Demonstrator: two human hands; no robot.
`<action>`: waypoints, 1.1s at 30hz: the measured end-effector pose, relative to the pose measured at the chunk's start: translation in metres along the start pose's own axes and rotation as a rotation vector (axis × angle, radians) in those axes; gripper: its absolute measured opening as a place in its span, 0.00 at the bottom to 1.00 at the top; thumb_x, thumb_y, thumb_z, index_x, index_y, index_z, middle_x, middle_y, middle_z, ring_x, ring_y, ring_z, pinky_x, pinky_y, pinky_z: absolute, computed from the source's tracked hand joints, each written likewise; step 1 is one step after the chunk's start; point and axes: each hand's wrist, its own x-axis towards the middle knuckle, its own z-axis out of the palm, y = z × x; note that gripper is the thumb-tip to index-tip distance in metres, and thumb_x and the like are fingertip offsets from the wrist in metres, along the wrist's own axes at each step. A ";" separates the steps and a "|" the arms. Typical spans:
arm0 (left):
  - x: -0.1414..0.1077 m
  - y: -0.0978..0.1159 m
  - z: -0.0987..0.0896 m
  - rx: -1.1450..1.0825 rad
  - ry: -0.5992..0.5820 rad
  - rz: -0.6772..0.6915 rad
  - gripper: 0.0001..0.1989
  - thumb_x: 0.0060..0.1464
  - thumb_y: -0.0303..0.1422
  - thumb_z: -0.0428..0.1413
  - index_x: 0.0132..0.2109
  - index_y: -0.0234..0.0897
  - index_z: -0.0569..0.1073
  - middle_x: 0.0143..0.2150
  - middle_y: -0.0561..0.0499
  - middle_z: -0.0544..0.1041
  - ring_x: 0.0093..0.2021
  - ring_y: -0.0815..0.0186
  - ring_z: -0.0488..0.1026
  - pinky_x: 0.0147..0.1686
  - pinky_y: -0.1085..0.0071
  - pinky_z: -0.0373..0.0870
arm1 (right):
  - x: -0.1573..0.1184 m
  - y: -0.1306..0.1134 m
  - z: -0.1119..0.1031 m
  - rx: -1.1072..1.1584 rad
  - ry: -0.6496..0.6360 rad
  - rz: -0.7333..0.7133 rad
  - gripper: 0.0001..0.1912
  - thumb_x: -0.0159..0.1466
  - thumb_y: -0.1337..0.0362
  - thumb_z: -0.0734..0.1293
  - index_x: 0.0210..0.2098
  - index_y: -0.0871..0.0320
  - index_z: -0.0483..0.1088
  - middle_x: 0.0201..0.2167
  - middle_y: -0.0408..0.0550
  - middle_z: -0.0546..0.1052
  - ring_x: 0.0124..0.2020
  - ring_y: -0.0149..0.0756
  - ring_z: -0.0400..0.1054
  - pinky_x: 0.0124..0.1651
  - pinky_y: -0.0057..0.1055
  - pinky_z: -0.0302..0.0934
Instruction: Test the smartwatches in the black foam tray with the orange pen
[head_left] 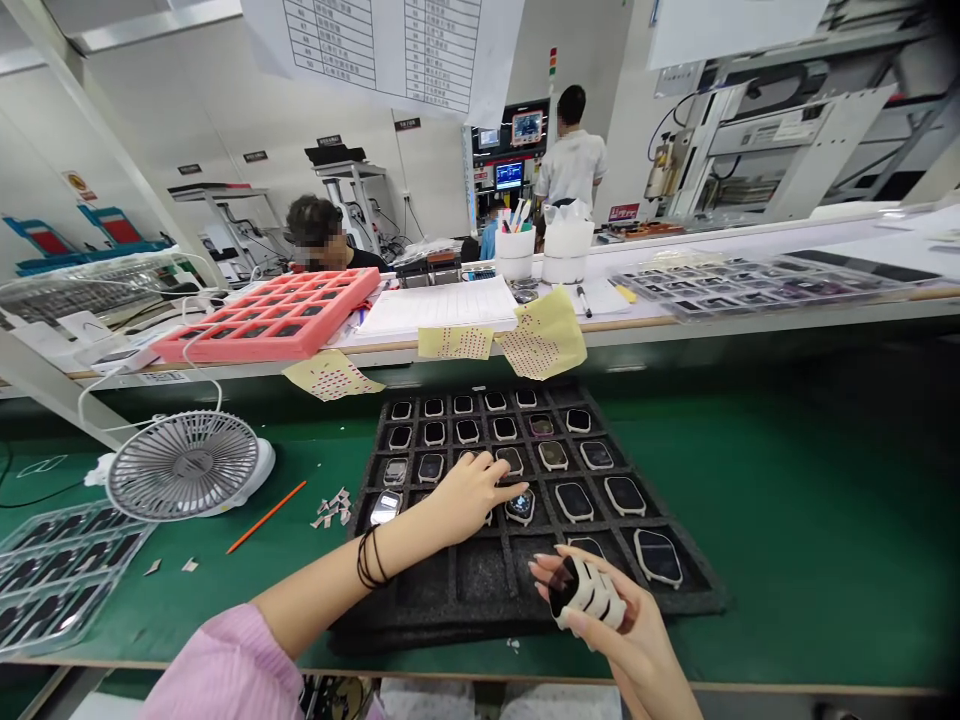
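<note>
A black foam tray (480,590) with rows of square compartments lies on the green mat, many of them holding watch cases with dark faces. My left hand (469,490) reaches over the tray's middle, its extended fingers spread over the cases; one fingertip is at a watch (520,506) with a lit face. Near the tray's front right, my right hand (622,620) is wrapped round a stack of several watch cases (587,592), held on edge. Some front compartments of the tray are bare.
At the left are a grey fan (187,465), an orange stick (266,517), small scraps (331,508) and a clear tray (67,570). A shelf (622,325) behind bears a pink foam tray (281,318), papers and pen cups. Two people are beyond it.
</note>
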 end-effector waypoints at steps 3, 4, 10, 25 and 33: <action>0.004 0.004 0.005 0.004 -0.013 0.018 0.24 0.59 0.23 0.47 0.61 0.44 0.63 0.51 0.44 0.69 0.47 0.56 0.63 0.43 0.63 0.60 | -0.001 -0.001 -0.001 0.001 0.004 -0.015 0.25 0.47 0.59 0.79 0.44 0.54 0.77 0.44 0.57 0.80 0.47 0.56 0.73 0.51 0.49 0.67; 0.001 0.004 0.005 0.002 -0.016 0.025 0.25 0.59 0.23 0.47 0.61 0.44 0.63 0.51 0.44 0.69 0.47 0.57 0.63 0.43 0.63 0.60 | -0.002 0.000 -0.001 -0.002 0.004 -0.014 0.26 0.47 0.59 0.79 0.45 0.54 0.77 0.44 0.57 0.80 0.48 0.56 0.72 0.51 0.49 0.67; -0.045 0.001 -0.002 -0.122 -0.013 0.053 0.31 0.53 0.18 0.48 0.60 0.49 0.65 0.50 0.47 0.69 0.46 0.58 0.64 0.45 0.64 0.64 | 0.000 0.000 0.000 -0.032 -0.008 0.001 0.25 0.48 0.59 0.79 0.45 0.55 0.76 0.45 0.57 0.79 0.50 0.56 0.71 0.53 0.49 0.66; -0.160 0.034 0.043 -0.601 0.483 -0.724 0.25 0.63 0.25 0.42 0.62 0.54 0.62 0.51 0.48 0.70 0.52 0.62 0.68 0.49 0.64 0.71 | 0.010 0.011 0.043 -0.085 -0.096 -0.007 0.24 0.45 0.58 0.80 0.42 0.57 0.77 0.40 0.56 0.81 0.45 0.53 0.74 0.49 0.46 0.69; -0.152 0.050 0.069 -0.627 0.588 -0.830 0.24 0.62 0.26 0.42 0.61 0.51 0.65 0.51 0.47 0.71 0.58 0.59 0.65 0.55 0.57 0.68 | 0.020 0.022 0.069 -0.231 -0.189 -0.044 0.24 0.47 0.59 0.79 0.42 0.58 0.76 0.42 0.57 0.81 0.46 0.54 0.74 0.50 0.47 0.69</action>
